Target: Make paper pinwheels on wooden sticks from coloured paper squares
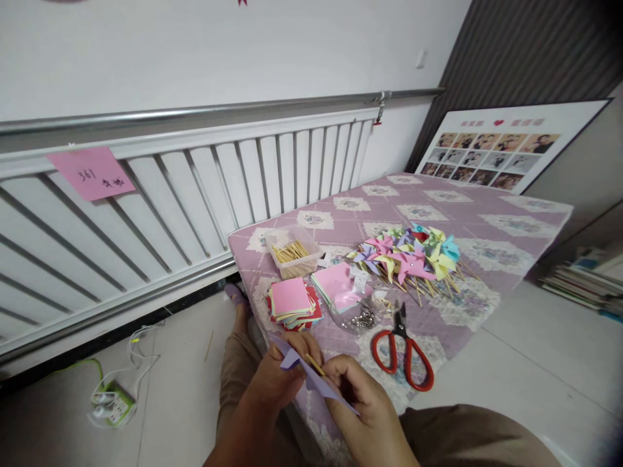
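Observation:
My left hand [276,379] grips a lilac folded paper piece [311,375] from below, fingers curled round it. My right hand [363,402] pinches the same paper from the right, and a thin wooden stick [315,364] pokes out between the two hands. Both hands hover over the near edge of a low table with a purple patterned cloth [487,220]. Just beyond them lie red-handled scissors [403,357] and a stack of coloured paper squares [293,303].
A clear box of wooden sticks [293,254], a clear tub of metal pins [359,310], a second paper stack [333,282] and a heap of finished paper pinwheels [413,256] sit on the cloth. A white radiator [195,188] stands left; a power strip [113,403] lies on the floor.

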Motion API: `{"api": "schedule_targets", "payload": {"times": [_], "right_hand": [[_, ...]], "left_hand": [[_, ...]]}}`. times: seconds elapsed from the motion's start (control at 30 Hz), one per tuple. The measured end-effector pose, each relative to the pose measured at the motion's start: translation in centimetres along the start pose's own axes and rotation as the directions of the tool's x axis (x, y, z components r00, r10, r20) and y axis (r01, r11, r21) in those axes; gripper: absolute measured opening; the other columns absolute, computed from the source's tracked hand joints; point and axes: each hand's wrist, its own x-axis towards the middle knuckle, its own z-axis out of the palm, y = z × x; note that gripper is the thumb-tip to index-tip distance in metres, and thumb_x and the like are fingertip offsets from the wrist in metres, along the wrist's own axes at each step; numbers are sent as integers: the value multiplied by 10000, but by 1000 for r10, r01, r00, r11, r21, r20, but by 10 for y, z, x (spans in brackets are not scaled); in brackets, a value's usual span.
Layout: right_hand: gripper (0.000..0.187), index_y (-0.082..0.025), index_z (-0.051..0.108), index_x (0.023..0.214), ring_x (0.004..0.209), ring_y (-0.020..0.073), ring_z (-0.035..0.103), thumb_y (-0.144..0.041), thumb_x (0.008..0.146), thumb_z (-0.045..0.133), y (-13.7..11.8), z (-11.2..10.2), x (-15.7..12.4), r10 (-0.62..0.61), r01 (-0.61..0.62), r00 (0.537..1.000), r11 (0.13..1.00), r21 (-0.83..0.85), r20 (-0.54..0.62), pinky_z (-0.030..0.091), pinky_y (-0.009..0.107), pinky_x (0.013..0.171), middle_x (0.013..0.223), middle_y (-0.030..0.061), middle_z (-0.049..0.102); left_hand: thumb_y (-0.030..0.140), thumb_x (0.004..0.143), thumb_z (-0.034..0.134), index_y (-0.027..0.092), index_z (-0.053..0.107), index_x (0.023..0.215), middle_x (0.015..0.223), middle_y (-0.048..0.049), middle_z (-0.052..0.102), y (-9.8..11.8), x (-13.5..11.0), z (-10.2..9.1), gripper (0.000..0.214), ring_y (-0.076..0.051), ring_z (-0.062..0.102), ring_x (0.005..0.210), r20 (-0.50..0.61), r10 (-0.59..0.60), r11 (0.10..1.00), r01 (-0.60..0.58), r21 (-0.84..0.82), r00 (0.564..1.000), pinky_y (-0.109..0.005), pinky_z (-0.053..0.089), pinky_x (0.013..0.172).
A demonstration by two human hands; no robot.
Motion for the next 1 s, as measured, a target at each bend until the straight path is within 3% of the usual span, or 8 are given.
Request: {"api": "schedule_targets", "payload": {"times": [0.3, 0.5, 0.67, 0.8, 0.9, 1.0], "right_hand": [[120, -218, 537, 738, 539, 111, 491, -148, 820, 484, -4, -3, 2, -174, 172, 985, 982, -76, -14, 397, 179, 499, 629, -40, 514], [133, -219, 548, 750, 551, 116, 516, -163, 844, 473, -1, -2, 1, -157, 155, 987, 983, -101, -14, 413, 180, 513, 647, -28, 553], [153, -213, 592, 766, 554, 133, 529, -230, 875, 486, 2, -2, 2, -81, 79, 996, 992, -99, -21, 429, 201, 535, 634, -17, 572], [191, -206, 605, 756, 584, 148, 541, -319, 878, 510, 10, 2, 3, 24, -24, 999, 1000, 3, -44, 440, 216, 558, 635, -7, 579], [279, -197, 583, 713, 528, 137, 496, -433, 854, 534, 22, 6, 7, 156, -152, 988, 979, 137, -18, 416, 219, 500, 579, -23, 526], [385, -195, 564, 713, 438, 108, 410, -572, 789, 560, 34, 12, 9, 341, -339, 939, 896, 287, 48, 353, 208, 411, 526, -53, 462]], "left_hand": [[340, 666, 780, 176, 579, 660, 668, 2, 586, -2, -2, 2, 260, -109, 527, 603, -55, -4, 1000, 5, 11, 998, -226, 370, 541], [284, 670, 784, 168, 579, 684, 689, 12, 586, -4, -2, 4, 235, -86, 498, 599, -92, -6, 1000, 4, -20, 996, -213, 350, 549], [300, 660, 780, 158, 562, 688, 658, 23, 530, -5, -4, 9, 262, -79, 450, 581, -236, -54, 999, 53, -11, 970, -219, 336, 547], [266, 591, 806, 150, 579, 720, 640, 25, 523, -7, -3, 14, 286, -89, 453, 600, -426, -87, 995, 102, 11, 901, -237, 366, 598], [256, 596, 770, 155, 586, 727, 639, 14, 548, -10, 0, 17, 247, -104, 464, 594, -496, -115, 986, 159, 47, 861, -252, 382, 602], [271, 667, 667, 164, 566, 726, 607, 15, 539, -12, 2, 18, 158, -111, 467, 551, -526, -162, 950, 275, 145, 835, -255, 392, 569]]}}
